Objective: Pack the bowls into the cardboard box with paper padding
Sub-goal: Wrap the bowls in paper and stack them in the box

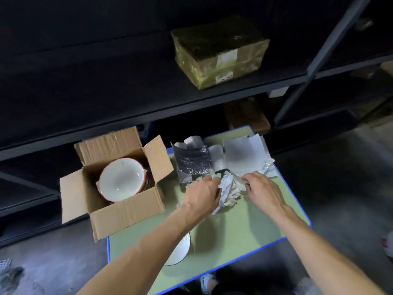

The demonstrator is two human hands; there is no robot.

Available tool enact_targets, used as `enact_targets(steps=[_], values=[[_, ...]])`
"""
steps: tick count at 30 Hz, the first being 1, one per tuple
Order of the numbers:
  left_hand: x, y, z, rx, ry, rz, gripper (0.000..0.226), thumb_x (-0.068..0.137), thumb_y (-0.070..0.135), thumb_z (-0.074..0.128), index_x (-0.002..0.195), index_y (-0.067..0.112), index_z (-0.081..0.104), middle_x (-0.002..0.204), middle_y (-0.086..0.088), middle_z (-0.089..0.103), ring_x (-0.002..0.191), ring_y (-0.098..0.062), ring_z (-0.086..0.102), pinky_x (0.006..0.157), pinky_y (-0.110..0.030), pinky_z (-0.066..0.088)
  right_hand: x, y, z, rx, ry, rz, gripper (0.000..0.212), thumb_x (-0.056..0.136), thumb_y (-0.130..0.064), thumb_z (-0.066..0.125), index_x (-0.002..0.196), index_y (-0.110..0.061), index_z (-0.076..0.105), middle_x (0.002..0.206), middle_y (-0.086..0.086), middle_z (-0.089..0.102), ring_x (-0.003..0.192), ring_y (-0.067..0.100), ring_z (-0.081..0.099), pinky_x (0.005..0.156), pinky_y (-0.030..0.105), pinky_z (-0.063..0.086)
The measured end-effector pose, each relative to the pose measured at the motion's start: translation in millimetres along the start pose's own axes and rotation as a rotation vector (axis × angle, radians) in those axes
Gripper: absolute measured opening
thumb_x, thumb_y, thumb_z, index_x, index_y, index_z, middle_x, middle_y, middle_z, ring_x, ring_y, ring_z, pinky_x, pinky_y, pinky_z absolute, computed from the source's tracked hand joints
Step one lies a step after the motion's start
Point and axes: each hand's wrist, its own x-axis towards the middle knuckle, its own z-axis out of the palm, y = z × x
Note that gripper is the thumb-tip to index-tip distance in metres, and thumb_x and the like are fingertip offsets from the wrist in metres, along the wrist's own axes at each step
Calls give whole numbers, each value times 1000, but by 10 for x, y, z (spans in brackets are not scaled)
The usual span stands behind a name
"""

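Observation:
An open cardboard box (125,211) stands at the left edge of the green table (251,226), its flaps spread outward. A white bowl with an orange outside (121,177) lies tilted inside it, on top of other bowls. On the table's middle lies crumpled white paper (228,189). My left hand (204,193) grips the paper's left side and my right hand (262,189) grips its right side. A white bowl with a dark rim (180,250) sits near the table's front edge, mostly hidden under my left forearm.
Flat paper sheets (244,155) and a silvery foil sheet (191,159) lie at the table's far end. Dark metal shelving (148,107) stands close behind, holding a taped parcel (219,54). The grey floor surrounds the small table.

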Motion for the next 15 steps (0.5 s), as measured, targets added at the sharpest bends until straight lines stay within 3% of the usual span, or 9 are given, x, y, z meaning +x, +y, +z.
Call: enact_targets(steps=[7,11,15], values=[[773,202,79,97,-53,15,30,98,27,49,124,15,55,113,-7,55,102,-28,60,79,-41,53,334,535,-41,72,27,141,40,96,-13,50,135,-14,55,132,8,58,125,28,52,97,38,45],[1044,252,205,114,-103,31,36,100,28,45,132,14,53,125,-9,53,115,-29,49,91,-43,52,602,757,-52,72,-2,200,34,96,-10,49,128,-12,58,124,12,56,118,33,52,91,39,46],[1152,265,303,99,-138,10,35,100,28,45,131,15,55,127,-9,53,115,-29,48,89,-46,53,814,796,-45,158,-55,214,35,99,-18,46,132,-22,58,121,13,56,113,33,54,90,40,48]])
